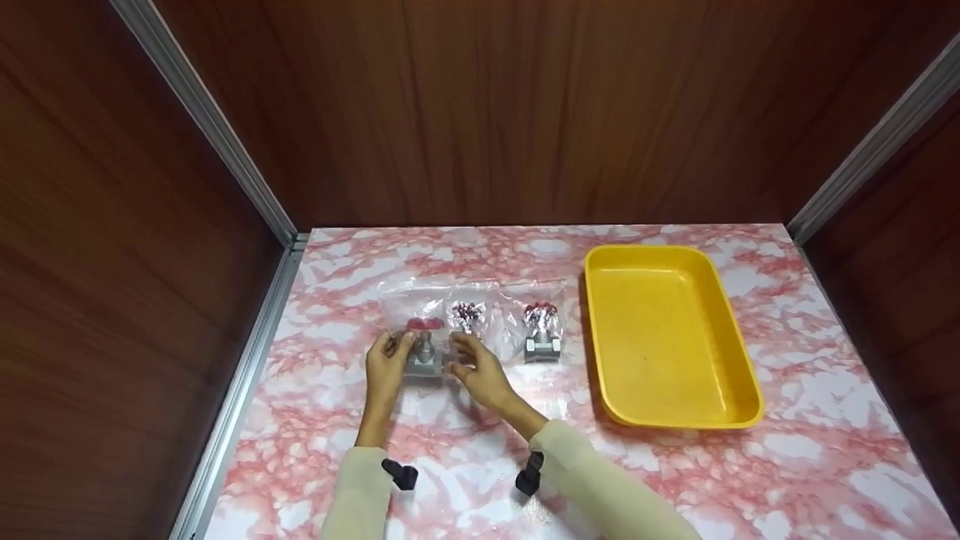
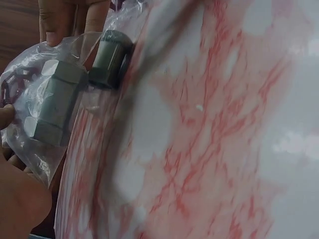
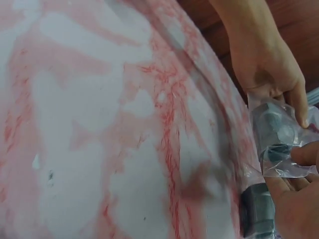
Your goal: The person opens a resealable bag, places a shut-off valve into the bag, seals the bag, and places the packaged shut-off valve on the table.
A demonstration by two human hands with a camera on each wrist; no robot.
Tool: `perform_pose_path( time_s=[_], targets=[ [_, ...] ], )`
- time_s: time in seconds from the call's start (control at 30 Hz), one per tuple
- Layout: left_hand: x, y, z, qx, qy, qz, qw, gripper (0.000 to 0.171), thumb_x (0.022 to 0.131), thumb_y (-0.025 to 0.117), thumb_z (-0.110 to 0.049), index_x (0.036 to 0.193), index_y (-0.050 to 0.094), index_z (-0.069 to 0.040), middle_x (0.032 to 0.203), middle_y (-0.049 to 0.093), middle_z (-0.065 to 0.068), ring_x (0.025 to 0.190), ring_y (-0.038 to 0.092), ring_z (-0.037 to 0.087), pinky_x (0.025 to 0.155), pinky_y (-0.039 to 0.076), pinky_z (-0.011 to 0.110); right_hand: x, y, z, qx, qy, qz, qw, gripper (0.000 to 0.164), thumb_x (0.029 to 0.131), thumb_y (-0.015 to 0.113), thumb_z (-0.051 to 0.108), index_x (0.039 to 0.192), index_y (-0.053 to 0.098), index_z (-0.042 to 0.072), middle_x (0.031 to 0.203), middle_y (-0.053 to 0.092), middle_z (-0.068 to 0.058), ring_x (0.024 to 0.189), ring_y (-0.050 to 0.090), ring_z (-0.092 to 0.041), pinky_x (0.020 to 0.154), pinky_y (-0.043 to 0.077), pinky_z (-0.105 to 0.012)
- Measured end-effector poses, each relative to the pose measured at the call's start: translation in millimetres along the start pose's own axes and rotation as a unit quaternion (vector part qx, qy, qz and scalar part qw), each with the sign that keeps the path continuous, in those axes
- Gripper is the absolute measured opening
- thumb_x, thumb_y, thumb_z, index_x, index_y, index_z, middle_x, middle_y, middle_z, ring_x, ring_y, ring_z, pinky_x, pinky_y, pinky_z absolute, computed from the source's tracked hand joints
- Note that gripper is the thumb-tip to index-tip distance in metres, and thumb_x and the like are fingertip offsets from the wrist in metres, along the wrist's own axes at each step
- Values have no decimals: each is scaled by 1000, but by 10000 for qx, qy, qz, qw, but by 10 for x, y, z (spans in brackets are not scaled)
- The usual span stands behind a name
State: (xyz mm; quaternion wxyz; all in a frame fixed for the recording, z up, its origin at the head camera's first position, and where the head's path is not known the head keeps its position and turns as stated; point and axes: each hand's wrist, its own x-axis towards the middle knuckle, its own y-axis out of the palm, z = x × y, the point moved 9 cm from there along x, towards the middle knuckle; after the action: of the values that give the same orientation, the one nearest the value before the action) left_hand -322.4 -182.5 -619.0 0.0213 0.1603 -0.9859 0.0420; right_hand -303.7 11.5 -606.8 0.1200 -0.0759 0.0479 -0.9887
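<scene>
Three gate valves with red handwheels, each in a clear plastic bag, are lined up in the head view. My left hand (image 1: 385, 369) grips the left side of the leftmost bagged valve (image 1: 425, 358), its thumb on the plastic. From the other side my right hand (image 1: 484, 379) pinches that bag's edge between thumb and fingers. Close beside the right fingers is the middle bagged valve (image 1: 468, 312), its lower part hidden by the hand. The right bagged valve (image 1: 543, 345) lies apart from both hands. In the left wrist view the held valve's grey hexagonal body (image 2: 56, 102) shows through the plastic.
A yellow tray (image 1: 675, 337) stands on the right of the red-and-white marbled table (image 1: 300, 450). Brown wood-look panels (image 1: 480, 112) enclose the back and sides, with metal rails (image 1: 217, 127) at the corners.
</scene>
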Motion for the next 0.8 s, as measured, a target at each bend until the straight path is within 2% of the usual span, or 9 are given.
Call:
perform_pose_path(
  time_s=[0.13, 0.17, 0.23, 0.4, 0.53, 0.7, 0.8],
  targets=[
    [56, -73, 44, 139, -100, -68, 9998, 26, 102, 72, -12, 118, 71, 9, 118, 74, 27, 113, 73, 30, 92, 58, 18, 58, 91, -25, 216, 95, 152, 9996, 54, 96, 61, -13, 148, 46, -14, 144, 57, -39, 130, 60, -55, 111, 53, -59],
    [74, -88, 57, 177, -135, -81, 9997, 27, 102, 72, -13, 119, 71, 9, 120, 74, 28, 115, 73, 31, 92, 58, 18, 71, 112, -34, 250, 148, 203, 9994, 55, 96, 61, -12, 148, 45, -13, 145, 57, -38, 131, 60, -54, 111, 54, -57],
    [108, -114, 80, 204, -173, -100, 9996, 28, 102, 73, -12, 118, 71, 10, 118, 74, 28, 111, 74, 28, 89, 58, 17, 98, 151, -52, 400, 298, 297, 9983, 56, 95, 61, -12, 149, 45, -13, 147, 57, -36, 133, 60, -52, 112, 54, -52],
    [185, -145, 140, 108, -295, -76, 9995, 22, 101, 73, -10, 110, 70, 10, 102, 78, 20, 85, 69, 9, 73, 54, 16, 140, 228, -128, 837, 809, 446, 9922, 60, 95, 60, -12, 152, 42, -12, 151, 52, -36, 135, 58, -50, 109, 58, -42],
    [249, -165, 181, 137, -353, -32, 9993, 17, 101, 73, -9, 105, 70, 8, 91, 78, 11, 76, 65, 4, 69, 51, 17, 160, 289, -177, 1117, 1122, 559, 9858, 62, 95, 57, -12, 155, 39, -10, 152, 50, -36, 136, 58, -48, 108, 58, -46],
    [343, -187, 198, 476, -390, -55, 9981, 16, 99, 75, -12, 102, 71, 3, 83, 75, -1, 74, 62, 2, 69, 48, 16, 202, 324, -201, 1358, 1326, 526, 9804, 66, 94, 56, -11, 157, 37, -9, 154, 50, -34, 136, 58, -47, 110, 56, -54],
    [392, -194, 208, 592, -419, -88, 9973, 18, 98, 76, -13, 102, 71, 4, 82, 73, -4, 74, 60, 1, 68, 48, 16, 222, 344, -213, 1410, 1392, 509, 9789, 69, 94, 58, -10, 159, 34, -10, 157, 48, -33, 138, 57, -47, 110, 56, -51]
  ],
)
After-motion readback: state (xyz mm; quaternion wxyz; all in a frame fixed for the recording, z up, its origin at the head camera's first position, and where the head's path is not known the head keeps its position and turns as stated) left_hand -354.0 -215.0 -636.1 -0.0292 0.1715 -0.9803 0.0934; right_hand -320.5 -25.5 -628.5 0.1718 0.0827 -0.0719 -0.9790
